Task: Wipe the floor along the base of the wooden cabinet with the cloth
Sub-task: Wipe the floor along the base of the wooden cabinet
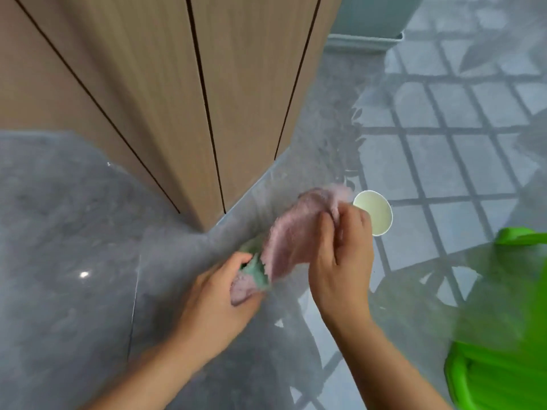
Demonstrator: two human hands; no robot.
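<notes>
From the camera on my head I look down at my two bare hands, which hold a fluffy pink cloth with a green underside (293, 241) between them, above the glossy grey stone floor (74, 232). My left hand (219, 294) has the cloth's near, lower end: its fingers (236, 261) are curled shut around a bunched part where the green side shows, and a pink fold pokes out beside the palm. My right hand (343, 255) has the far, upper end; its fingers (325, 229) are closed in a pinch on the pink edge, with the cloth rising just past the fingertips. Between the two grips the cloth hangs slack and blurred, so I cannot tell whether any of it touches the floor.

The corner of the tall wooden cabinet with dark vertical seams (183, 99) meets the floor just beyond and left of the cloth, close to it but apart. A pale round paper cup (377, 213) stands on the floor just behind my right hand. A bright green plastic thing (497, 377), blurred, fills the lower right corner.
</notes>
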